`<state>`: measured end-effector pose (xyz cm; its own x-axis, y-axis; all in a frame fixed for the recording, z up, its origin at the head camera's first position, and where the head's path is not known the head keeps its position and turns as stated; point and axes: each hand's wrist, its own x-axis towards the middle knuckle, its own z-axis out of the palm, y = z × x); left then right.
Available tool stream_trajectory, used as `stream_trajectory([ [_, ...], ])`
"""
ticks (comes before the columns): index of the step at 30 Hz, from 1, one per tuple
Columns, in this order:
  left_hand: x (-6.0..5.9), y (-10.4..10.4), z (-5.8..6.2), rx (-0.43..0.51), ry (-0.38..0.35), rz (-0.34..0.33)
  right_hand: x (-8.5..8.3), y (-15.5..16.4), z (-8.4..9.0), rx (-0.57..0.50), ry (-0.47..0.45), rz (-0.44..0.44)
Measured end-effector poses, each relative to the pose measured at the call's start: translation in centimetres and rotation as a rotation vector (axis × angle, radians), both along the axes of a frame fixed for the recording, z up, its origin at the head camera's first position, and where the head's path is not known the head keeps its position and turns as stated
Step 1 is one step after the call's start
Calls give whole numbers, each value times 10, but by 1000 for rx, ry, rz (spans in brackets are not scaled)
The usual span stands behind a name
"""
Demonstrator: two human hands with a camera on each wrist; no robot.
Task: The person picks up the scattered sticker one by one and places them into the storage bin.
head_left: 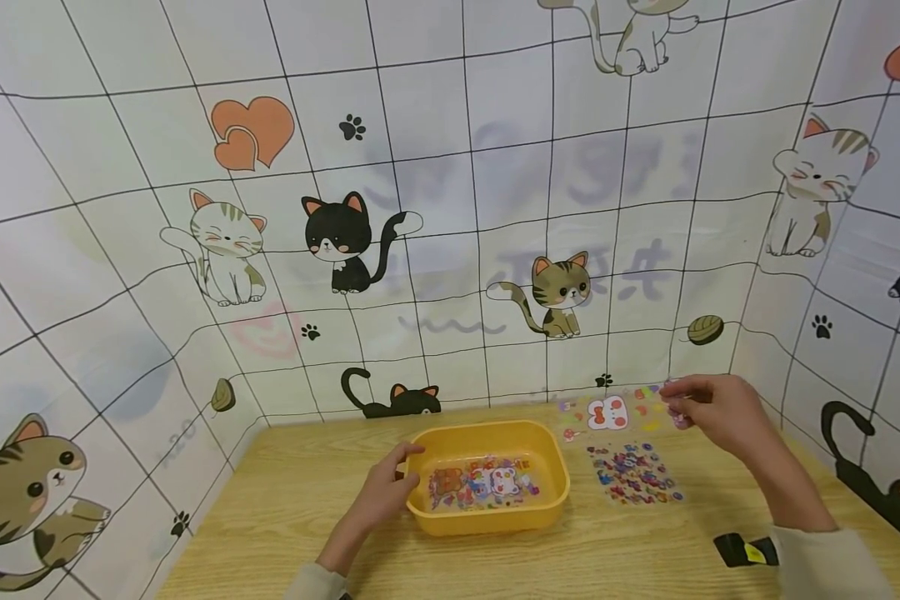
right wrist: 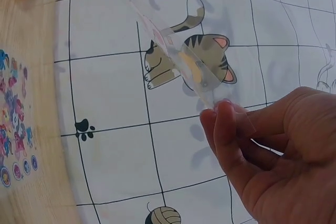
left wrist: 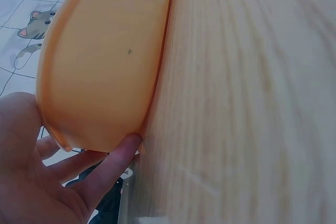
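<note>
The left hand (head_left: 390,482) grips the tub (head_left: 487,523) at its left end; the right hand (head_left: 723,415) pinches a clear sheet (head_left: 607,413) by its right end, between thumb and fingertips. Largest is the cat-print cloth (head_left: 450,108), hung at the back and sides. Below it spreads the wooden table (head_left: 307,475), then the yellow tub, upright, with stickers (head_left: 483,483) inside. The held sheet, with a bunny print, lies right of the tub, behind the patterned sheet (head_left: 633,473) on the table. Smallest is a black thing (head_left: 746,550), yellow-patched, near the right sleeve (head_left: 825,565).
</note>
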<state>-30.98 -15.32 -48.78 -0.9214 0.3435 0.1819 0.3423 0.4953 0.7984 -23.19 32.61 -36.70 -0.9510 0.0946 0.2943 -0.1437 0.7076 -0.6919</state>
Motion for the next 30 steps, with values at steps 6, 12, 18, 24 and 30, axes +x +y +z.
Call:
stream_trajectory([
  [6,0,0,0,-2,3,-4,0,-14,3,-15,12,28],
  [12,-1,0,0,3,2,-11,-1,-26,1,-8,12,44],
  [18,-1,0,0,-5,6,-6,-6,-39,0,-18,-1,73],
  [24,0,0,-2,8,1,-9,-11,-59,0,-19,0,94],
  [30,-1,0,-1,23,-7,-8,-19,-80,0,-22,-10,136],
])
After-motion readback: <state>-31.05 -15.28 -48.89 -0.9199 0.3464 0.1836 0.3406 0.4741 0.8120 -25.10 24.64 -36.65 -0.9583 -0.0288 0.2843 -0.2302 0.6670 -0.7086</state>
